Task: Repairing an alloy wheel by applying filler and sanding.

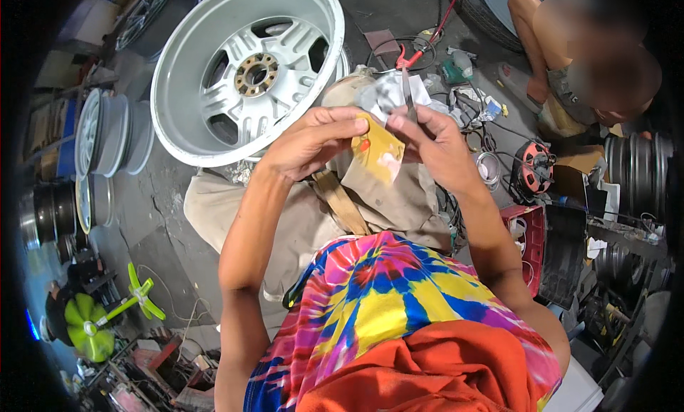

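My left hand (pixel 318 140) pinches a yellow sheet (pixel 380 143) between thumb and fingers, in front of my lap. On the sheet are an orange-red blob and a pale pink smear of paste. My right hand (pixel 445 147) is closed round a narrow metal blade tool (pixel 409 98) that points away from me, and its thumb is at the sheet's right edge. The tool's lower part is partly hidden by the fingers. Just beyond my hands, a large silver wheel rim (pixel 246 131) leans at the left, with its hub and spokes showing.
A red-handled clamp (pixel 407 57) and loose cables lie ahead. Another person (pixel 570 63) sits at the far right. A red-and-black round tool (pixel 534 166) and a red crate (pixel 533 234) are at right. More rims (pixel 117 134) and a green fan (pixel 89 326) stand at left.
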`<act>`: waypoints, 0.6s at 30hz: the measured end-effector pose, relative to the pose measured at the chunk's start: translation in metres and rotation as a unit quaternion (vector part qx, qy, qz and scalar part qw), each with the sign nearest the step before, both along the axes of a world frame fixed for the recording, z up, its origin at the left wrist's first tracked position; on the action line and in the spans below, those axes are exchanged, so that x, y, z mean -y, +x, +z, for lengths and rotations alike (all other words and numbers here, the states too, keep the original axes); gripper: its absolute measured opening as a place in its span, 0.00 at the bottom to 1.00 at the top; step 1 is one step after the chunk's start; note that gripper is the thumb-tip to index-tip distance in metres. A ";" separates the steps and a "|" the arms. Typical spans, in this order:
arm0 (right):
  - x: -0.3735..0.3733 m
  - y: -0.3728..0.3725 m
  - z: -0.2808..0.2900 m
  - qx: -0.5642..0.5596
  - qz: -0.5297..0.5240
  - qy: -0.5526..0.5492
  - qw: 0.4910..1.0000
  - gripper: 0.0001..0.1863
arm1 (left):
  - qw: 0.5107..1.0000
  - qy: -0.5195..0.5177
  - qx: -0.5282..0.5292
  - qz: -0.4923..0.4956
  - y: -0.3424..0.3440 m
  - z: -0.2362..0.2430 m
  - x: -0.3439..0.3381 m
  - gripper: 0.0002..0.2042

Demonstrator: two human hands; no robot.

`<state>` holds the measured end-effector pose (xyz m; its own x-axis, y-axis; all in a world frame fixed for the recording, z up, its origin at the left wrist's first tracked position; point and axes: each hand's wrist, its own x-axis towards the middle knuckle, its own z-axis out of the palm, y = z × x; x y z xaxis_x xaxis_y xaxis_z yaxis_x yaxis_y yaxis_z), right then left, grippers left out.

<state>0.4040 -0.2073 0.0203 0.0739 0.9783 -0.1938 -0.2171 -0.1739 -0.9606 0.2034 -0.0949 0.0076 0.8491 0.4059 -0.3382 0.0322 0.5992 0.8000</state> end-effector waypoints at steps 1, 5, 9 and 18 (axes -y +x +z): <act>-0.002 -0.002 -0.002 0.017 -0.024 -0.007 1.000 0.13 | 1.000 -0.003 -0.007 0.019 0.001 -0.005 -0.001 0.16; 0.007 0.012 0.003 0.121 -0.075 0.032 0.989 0.18 | 0.998 -0.025 -0.002 0.055 -0.003 -0.010 -0.001 0.14; 0.024 0.017 0.012 0.204 -0.014 -0.030 0.978 0.19 | 0.999 -0.010 0.006 0.038 -0.002 -0.006 -0.002 0.13; 0.010 0.003 -0.017 0.372 -0.058 0.130 0.917 0.15 | 0.981 0.189 -0.044 -0.012 0.013 0.015 -0.002 0.12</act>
<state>0.4067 -0.2170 0.0028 0.1974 0.9614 0.1917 0.5134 0.0652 -0.8557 0.2162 -0.0925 0.0223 0.8342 0.4971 -0.2386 0.1204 0.2581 0.9586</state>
